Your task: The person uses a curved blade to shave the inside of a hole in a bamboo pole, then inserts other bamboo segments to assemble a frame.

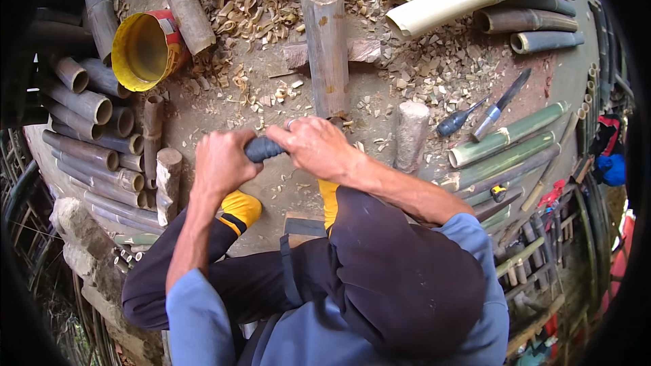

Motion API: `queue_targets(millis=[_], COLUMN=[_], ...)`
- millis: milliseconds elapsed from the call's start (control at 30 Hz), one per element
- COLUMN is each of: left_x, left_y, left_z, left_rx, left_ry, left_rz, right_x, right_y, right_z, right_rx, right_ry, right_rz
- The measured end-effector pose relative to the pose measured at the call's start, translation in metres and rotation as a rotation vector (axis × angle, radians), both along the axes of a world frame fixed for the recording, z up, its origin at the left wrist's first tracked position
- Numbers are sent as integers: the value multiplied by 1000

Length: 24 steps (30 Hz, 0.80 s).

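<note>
We have the thick dark grey cylindrical bar (264, 150) between our hands, low over the ground (285, 186) and in front of our bent legs. The left hand (220, 164) is closed around its left part and the right hand (315, 149) around its right; our fingers hide both ends, so we cannot tell what it is fixed to. To manage it well, we should keep both grips snug and level, wrists straight, and turn or pull evenly.

Just beyond the right hand is the near end of a long brown bamboo pole (327, 54), laid over a reddish wooden block (365, 51); it limits forward reach. A foot in a yellow sock (329, 200) sits just below that hand, so any slip downward calls for care.

Farther right, past an upright-looking pale stub of wood (411, 135), lie a knife with a long dark blade (502, 103) and a black-handled spike (456, 122), both well apart from us. Pale wood chips (434, 61) litter the far ground; a yellow-and-red bucket (183, 54) leans at upper left.
</note>
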<state>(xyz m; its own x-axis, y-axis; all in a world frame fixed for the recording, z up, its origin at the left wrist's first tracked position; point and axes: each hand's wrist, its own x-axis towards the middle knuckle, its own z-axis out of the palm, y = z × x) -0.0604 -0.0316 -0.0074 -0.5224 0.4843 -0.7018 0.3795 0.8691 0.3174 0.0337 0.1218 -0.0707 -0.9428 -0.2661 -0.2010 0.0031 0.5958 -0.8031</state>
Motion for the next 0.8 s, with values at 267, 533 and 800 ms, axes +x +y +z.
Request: queue_targets(millis=[267,533,800], left_x=[-3,-71,93], left_y=[1,49,-32], left_z=[-11,-28,-29], left_rx=[84,62,-6], left_ry=[127,-9,-162], left_rz=[-169,-815,176], right_x=[7,10,26], right_y=[4,-12,8], right_z=[0,-12,-8], right_rx=[-27,-342,-75], right_ry=[-19,-173,-242], right_rz=[-51,-449,529])
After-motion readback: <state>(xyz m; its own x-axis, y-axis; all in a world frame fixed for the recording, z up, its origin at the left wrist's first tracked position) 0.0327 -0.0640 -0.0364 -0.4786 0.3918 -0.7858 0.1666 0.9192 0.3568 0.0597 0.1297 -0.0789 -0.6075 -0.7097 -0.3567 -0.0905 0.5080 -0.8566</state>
